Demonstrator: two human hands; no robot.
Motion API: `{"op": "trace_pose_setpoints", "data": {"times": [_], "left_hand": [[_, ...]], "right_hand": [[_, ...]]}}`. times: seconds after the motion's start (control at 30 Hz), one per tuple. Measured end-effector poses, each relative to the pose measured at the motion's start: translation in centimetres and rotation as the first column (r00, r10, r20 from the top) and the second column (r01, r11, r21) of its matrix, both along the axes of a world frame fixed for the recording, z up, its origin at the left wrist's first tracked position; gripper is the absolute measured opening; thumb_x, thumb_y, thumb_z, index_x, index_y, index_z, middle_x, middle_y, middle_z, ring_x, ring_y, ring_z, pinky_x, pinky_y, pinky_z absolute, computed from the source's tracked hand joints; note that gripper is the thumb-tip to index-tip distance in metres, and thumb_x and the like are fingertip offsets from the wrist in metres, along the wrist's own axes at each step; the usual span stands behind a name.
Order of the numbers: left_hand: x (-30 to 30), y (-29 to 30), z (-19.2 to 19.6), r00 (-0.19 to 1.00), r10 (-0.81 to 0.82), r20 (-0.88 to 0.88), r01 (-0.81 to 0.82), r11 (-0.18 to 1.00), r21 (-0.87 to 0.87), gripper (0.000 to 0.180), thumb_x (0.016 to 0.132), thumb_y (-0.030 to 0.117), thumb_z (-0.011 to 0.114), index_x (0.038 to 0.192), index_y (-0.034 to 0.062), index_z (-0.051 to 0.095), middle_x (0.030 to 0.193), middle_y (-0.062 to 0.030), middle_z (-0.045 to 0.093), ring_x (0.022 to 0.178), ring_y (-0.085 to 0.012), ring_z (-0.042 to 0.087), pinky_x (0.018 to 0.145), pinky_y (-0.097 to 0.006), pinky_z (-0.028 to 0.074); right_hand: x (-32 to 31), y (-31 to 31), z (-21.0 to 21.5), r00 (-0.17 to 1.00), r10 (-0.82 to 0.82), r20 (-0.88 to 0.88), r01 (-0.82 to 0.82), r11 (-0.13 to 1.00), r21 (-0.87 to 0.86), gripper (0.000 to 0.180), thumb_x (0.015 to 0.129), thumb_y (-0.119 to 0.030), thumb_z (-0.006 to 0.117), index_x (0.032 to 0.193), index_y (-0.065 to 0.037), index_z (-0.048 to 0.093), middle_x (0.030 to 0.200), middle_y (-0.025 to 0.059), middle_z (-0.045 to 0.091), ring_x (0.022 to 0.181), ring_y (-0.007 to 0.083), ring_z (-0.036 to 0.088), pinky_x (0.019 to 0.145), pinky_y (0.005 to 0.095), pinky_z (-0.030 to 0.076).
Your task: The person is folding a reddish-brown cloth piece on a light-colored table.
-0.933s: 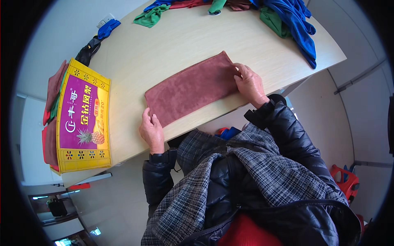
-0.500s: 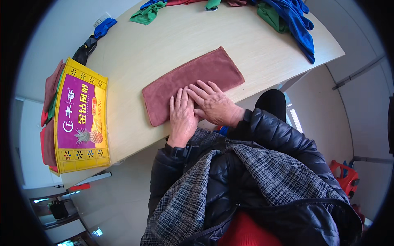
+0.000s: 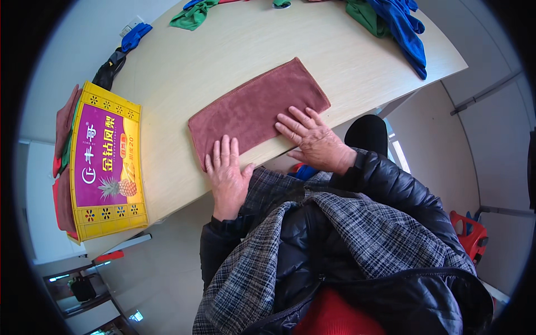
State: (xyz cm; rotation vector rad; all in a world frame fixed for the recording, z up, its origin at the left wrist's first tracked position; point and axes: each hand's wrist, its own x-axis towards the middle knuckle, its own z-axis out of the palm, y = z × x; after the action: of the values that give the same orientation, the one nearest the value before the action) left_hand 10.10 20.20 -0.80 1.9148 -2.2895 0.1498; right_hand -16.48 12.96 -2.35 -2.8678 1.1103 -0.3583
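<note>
Cloth (image 3: 254, 109), brownish-red, folded rect., flat on table (image 3: 223, 50), both hands on near edge

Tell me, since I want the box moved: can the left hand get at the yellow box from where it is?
Probably yes: the left hand lies flat on the brown towel, and only bare table separates it from the yellow box.

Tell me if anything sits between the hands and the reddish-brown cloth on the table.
Nothing visible does. The left hand and the right hand both lie flat, fingers spread, directly on the near edge of the reddish-brown cloth. The table around the cloth is bare.
</note>
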Motion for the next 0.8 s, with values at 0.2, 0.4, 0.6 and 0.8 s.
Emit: {"op": "trace_pose_setpoints", "data": {"times": [0.2, 0.4, 0.6, 0.8], "left_hand": [[2.2, 1.3, 0.0, 0.99, 0.141, -0.019, -0.14, 0.99, 0.026, 0.065, 0.104, 0.039, 0.052, 0.157, 0.0037, 0.037, 0.163, -0.016, 0.036, 0.151, -0.0354, 0.032, 0.123, -0.053, 0.023], [1.5, -0.6, 3.1, 0.97, 0.241, 0.031, -0.241, 0.97, 0.017, 0.06, 0.106, 0.041, 0.051, 0.15, 0.0004, 0.047, 0.158, -0.0201, 0.043, 0.146, -0.0361, 0.04, 0.123, -0.054, 0.025], [-2.7, -8.6, 0.5, 0.979, -0.113, -0.171, 0.094, 0.989, -0.118, 0.059, 0.106, 0.043, 0.049, 0.151, 0.0053, 0.048, 0.159, -0.0193, 0.041, 0.148, -0.0364, 0.037, 0.122, -0.058, 0.024], [-2.5, -8.5, -1.7, 0.999, 0.002, -0.043, -0.003, 1.0, -0.025, 0.064, 0.106, 0.05, 0.047, 0.158, 0.0138, 0.039, 0.165, -0.0157, 0.032, 0.153, -0.0388, 0.028, 0.12, -0.064, 0.02]], "right_hand": [[-2.4, 0.0, 0.8, 0.993, -0.119, 0.019, 0.119, 0.993, 0.014, 0.076, 0.097, -0.045, 0.064, 0.159, -0.009, 0.037, 0.165, 0.0105, 0.034, 0.155, 0.03, 0.026, 0.127, 0.048, 0.019], [-1.9, -2.9, 6.5, 0.969, -0.209, -0.133, 0.243, 0.902, 0.357, 0.067, 0.099, -0.038, 0.063, 0.154, -0.007, 0.043, 0.16, 0.0141, 0.04, 0.151, 0.0325, 0.034, 0.125, 0.0489, 0.025], [3.8, -6.1, 1.6, 0.956, -0.221, 0.193, 0.226, 0.974, -0.004, 0.06, 0.103, -0.041, 0.055, 0.152, -0.007, 0.047, 0.159, 0.0145, 0.042, 0.149, 0.0355, 0.035, 0.123, 0.051, 0.026], [2.9, -6.8, -0.1, 0.962, -0.252, 0.109, 0.258, 0.965, -0.054, 0.062, 0.105, -0.049, 0.047, 0.154, -0.012, 0.046, 0.163, 0.0127, 0.039, 0.152, 0.0359, 0.03, 0.124, 0.0514, 0.022]]}}
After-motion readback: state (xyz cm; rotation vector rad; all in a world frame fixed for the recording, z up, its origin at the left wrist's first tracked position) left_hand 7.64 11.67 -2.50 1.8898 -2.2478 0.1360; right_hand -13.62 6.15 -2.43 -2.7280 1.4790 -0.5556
